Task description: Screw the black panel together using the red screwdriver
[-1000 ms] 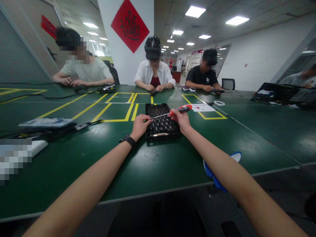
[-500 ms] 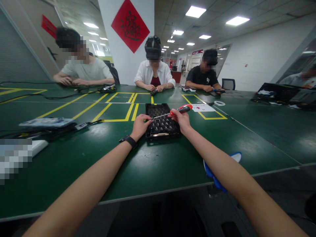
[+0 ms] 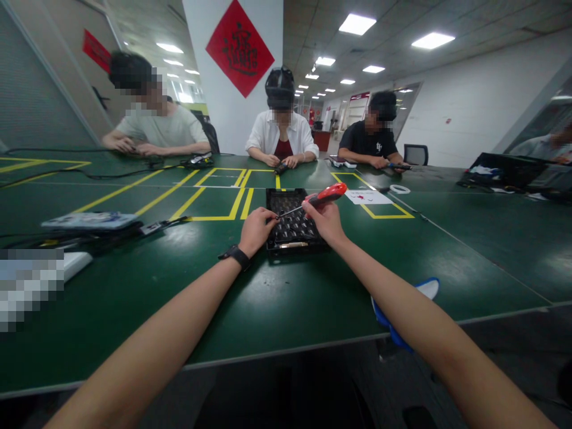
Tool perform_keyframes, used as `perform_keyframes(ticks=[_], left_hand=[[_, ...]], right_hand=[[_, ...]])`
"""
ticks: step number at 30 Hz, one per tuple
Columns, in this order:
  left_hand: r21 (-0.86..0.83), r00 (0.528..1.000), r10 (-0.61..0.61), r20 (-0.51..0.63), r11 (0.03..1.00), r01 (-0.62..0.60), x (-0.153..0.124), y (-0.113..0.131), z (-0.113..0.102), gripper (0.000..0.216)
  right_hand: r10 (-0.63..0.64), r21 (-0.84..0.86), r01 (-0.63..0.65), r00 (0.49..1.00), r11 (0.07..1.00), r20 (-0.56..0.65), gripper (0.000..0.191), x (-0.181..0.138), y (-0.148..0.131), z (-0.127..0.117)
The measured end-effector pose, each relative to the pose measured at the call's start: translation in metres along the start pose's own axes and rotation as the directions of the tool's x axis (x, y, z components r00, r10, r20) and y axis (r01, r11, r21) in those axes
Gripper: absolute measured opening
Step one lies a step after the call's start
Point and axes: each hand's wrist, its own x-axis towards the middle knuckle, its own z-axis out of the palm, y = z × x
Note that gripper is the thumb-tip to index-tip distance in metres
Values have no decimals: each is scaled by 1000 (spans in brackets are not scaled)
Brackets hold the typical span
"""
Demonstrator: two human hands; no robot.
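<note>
Mid-frame, your right hand [image 3: 327, 221] grips the screwdriver [image 3: 328, 193] slantwise, apparently so your left hand [image 3: 257, 231], pinched narrow at its tip, can steady it over the bit case [image 3: 290, 198].

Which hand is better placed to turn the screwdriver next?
Probably the right hand: it holds the red-handled screwdriver by the handle, while the left hand is at the tip end.
</note>
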Motion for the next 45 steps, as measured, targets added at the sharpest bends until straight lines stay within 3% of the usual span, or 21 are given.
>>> perform_keyframes(ticks=[5, 11, 14, 19, 28, 45], left_hand=[[-53, 998, 16, 58, 999, -13, -5, 6, -7, 17], [-276, 983, -47, 177, 956, 96, -8, 14, -12, 25], [-354, 990, -24, 141, 932, 73, -8, 18, -15, 32], [-307, 1000, -8, 18, 951, 14, -13, 27, -19, 47], [-327, 995, 51, 81, 945, -22, -16, 38, -21, 64], [-340, 990, 69, 122, 940, -24, -17, 38, -18, 61]], right_hand=[[-19, 74, 14, 998, 997, 61, 33, -8, -7, 9], [103, 191, -87, 992, 978, -75, 37, -6, 5, 9], [152, 218, -126, 983, 968, -107, 37, -7, 9, 9], [184, 204, -172, 982, 964, -43, 36, -11, 7, 12], [130, 181, -140, 989, 973, 66, 35, -14, 6, 14], [140, 189, -157, 985, 969, 100, 36, -16, 3, 15]])
